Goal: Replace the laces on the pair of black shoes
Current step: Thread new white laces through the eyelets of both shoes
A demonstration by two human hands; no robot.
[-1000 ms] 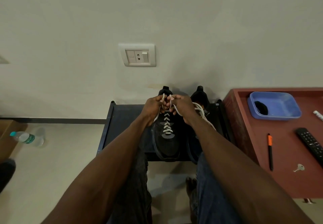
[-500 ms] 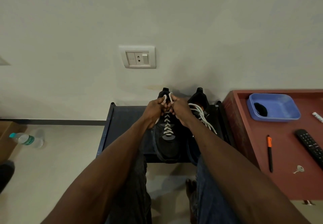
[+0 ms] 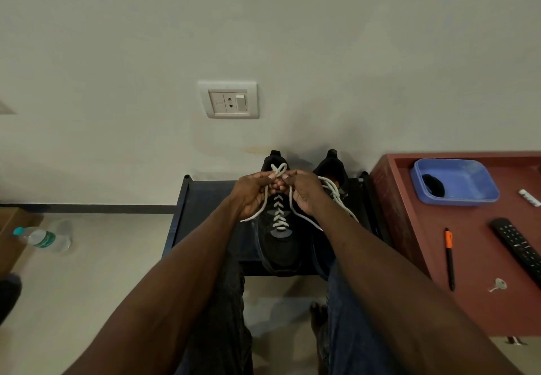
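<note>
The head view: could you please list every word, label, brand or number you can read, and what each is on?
No text can be read.
water bottle: green label, print too blurred.
remote control: button markings too small.
right shoe: small light mark on its side, illegible.
white object at the table's right edge: dark print, illegible.

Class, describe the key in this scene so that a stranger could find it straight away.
Start at the red-brown table on the right of the view. Along its near part lie a black pen with an orange cap and a black remote control. The key lies just nearer than both, between them: small, pale and metallic, the only silvery thing there.
</note>
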